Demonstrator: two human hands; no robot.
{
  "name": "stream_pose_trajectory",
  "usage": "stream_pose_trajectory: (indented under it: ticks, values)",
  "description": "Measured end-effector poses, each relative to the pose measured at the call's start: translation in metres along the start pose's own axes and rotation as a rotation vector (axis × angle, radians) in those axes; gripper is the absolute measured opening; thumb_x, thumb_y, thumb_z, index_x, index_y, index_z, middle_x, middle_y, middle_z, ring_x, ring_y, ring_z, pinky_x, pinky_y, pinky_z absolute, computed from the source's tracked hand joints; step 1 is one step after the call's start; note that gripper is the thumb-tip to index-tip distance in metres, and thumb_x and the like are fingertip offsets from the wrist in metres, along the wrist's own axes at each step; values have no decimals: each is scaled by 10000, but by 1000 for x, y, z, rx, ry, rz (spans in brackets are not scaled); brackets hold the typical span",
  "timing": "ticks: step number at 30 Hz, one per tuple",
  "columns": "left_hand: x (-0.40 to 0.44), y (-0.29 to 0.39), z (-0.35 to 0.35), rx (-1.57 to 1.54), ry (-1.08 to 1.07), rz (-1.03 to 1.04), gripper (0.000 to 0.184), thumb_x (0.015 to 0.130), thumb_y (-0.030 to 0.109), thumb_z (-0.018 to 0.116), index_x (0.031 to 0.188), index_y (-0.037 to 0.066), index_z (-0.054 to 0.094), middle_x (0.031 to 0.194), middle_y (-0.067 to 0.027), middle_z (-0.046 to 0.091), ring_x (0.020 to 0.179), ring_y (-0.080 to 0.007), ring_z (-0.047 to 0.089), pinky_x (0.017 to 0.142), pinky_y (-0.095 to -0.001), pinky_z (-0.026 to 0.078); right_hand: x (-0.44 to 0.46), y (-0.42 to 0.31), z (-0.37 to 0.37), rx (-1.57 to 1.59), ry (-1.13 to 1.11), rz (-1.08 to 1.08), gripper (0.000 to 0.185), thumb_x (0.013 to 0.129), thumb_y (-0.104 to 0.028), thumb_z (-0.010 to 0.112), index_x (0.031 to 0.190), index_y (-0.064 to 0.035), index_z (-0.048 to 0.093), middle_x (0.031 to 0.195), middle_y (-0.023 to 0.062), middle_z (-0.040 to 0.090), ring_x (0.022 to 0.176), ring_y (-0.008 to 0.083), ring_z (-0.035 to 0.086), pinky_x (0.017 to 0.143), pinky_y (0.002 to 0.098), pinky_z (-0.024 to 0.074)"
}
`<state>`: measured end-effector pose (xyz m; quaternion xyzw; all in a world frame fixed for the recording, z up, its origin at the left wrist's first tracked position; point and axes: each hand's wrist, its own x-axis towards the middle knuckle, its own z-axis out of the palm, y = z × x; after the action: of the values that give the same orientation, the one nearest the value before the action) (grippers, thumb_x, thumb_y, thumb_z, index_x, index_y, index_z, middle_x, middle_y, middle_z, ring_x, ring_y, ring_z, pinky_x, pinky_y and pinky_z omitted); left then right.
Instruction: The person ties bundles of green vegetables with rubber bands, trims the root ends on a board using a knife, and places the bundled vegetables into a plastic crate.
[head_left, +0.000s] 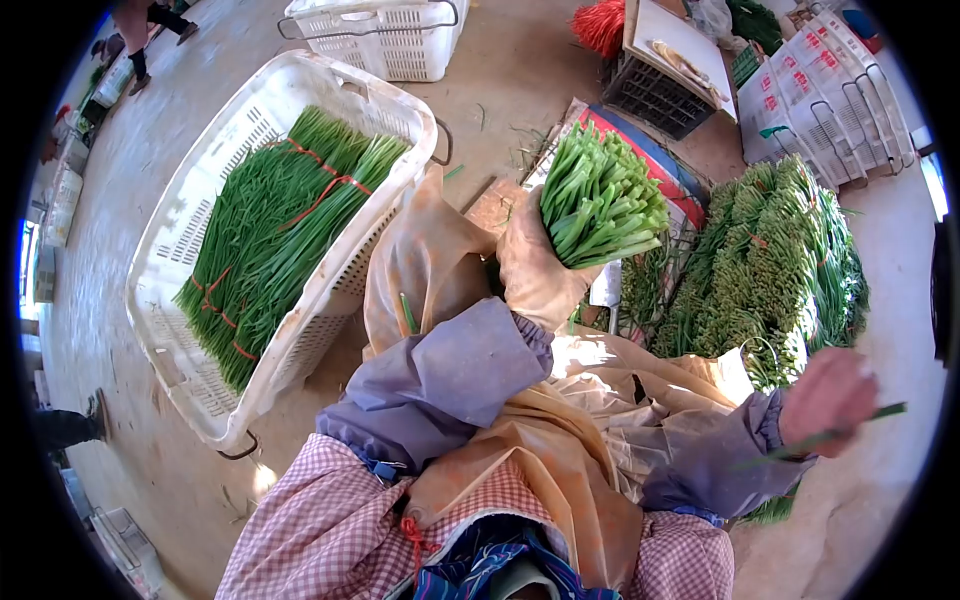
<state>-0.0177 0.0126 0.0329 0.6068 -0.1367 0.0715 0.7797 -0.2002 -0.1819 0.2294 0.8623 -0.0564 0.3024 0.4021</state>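
Observation:
My left hand (540, 262), in a tan glove, is wrapped around a thick bunch of green stalks (605, 195), their pale ends fanned out at the top. Out to the right, my bare right hand (828, 400) is closed and blurred by motion. A thin green stalk (888, 411) sticks out of it. Near that hand lies a large heap of green stalks with bud-like tips (750, 265). A white plastic crate (160, 350) on my left holds long green bundles (285, 230) tied with red bands.
A tan apron (560, 440) covers my lap. Ahead stand another white crate (385, 40) and a black crate (655, 95) with a white board on top. White crates with red lettering (820, 95) are at the far right. Other people's legs (70, 425) show at the left.

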Motion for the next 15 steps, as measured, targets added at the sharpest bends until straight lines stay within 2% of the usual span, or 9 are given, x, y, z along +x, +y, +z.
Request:
stream_pose_trajectory:
  ticks: [1,4,6,9,10,12,14,15]
  values:
    - [0,-1,0,19,2,15,837,653,287,876,1322,36,441,1001,-153,639,888,-344,648,764,-457,518,-1,-10,10,378,-91,8,267,863,-124,678,1090,-1,611,917,120,677,778,214,628,715,298,507]
    - [-2,-3,1,90,12,75,842,656,292,873,1327,34,435,994,-156,636,885,-352,645,759,-464,514,42,-100,-7,1525,-384,31,458,779,-21,783,1201,-12,606,871,113,682,665,168,625,610,231,495]
    - [-4,-6,3,143,20,127,845,657,296,871,1330,33,432,989,-157,634,882,-356,643,756,-468,512,33,-147,-13,1647,-309,341,424,797,-19,774,1188,-22,611,816,101,681,557,146,588,538,245,477]
    - [-4,-15,2,201,42,191,849,660,301,868,1334,32,426,982,-160,631,878,-364,640,751,-476,509,43,-187,-5,1446,-67,388,390,803,-11,771,1160,-25,616,737,88,657,492,136,553,479,263,452]
    - [-3,-18,1,222,52,213,851,661,303,866,1336,31,424,980,-161,630,877,-366,639,750,-478,507,46,-190,-2,1403,8,359,314,811,-21,772,1090,-2,630,699,114,632,505,152,580,477,277,449]
    - [-2,-17,-1,273,68,257,857,662,309,866,1339,30,421,977,-163,632,872,-369,639,746,-477,508,41,-192,11,1525,1,348,186,839,4,728,1009,15,653,704,112,647,523,137,609,469,254,452]
    - [0,-13,0,322,84,292,868,662,327,867,1343,28,419,982,-167,637,871,-371,640,747,-471,511,41,-172,2,1759,-53,444,98,852,58,664,938,10,670,754,94,677,566,119,637,488,240,469]
    - [0,-9,1,346,92,303,876,662,342,867,1345,26,418,987,-170,640,872,-373,641,749,-469,513,43,-158,-2,1833,29,584,82,871,36,614,875,-17,676,778,66,685,539,97,601,472,242,458]
